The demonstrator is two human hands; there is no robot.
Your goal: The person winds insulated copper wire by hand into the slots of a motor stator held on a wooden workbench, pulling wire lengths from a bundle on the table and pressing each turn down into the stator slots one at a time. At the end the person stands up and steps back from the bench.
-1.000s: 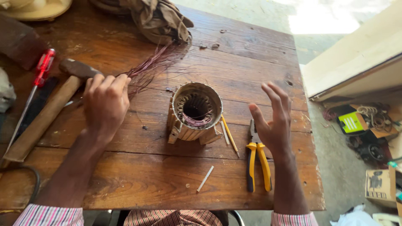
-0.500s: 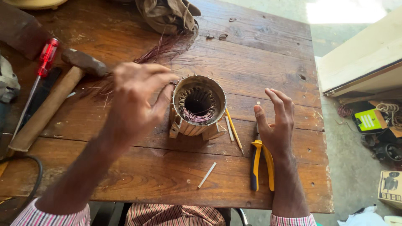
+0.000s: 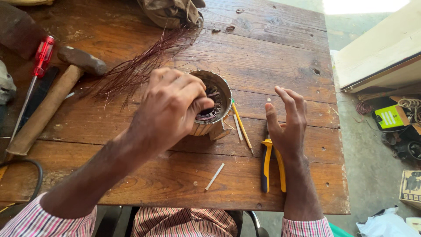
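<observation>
On the wooden table (image 3: 280, 52), left hand (image 3: 173, 107) grips the motor stator (image 3: 215, 103); right hand (image 3: 287, 123) hovers open.

The worktop (image 3: 272, 57) is reddish-brown wood with dark knots. The screwdriver (image 3: 43, 55) has a clear red handle. The pliers (image 3: 272, 169) have yellow-and-blue handles. The loose wire bundle (image 3: 136, 70) is dark maroon, the motor stator (image 3: 215, 105) rusty grey-brown. Both shirt cuffs (image 3: 307, 227) show a red-and-white check. A cloth (image 3: 171, 12) is khaki.

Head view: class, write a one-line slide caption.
Left hand grips round metal motor stator on worn wooden table; right hand hovers open above yellow-handled pliers.
</observation>
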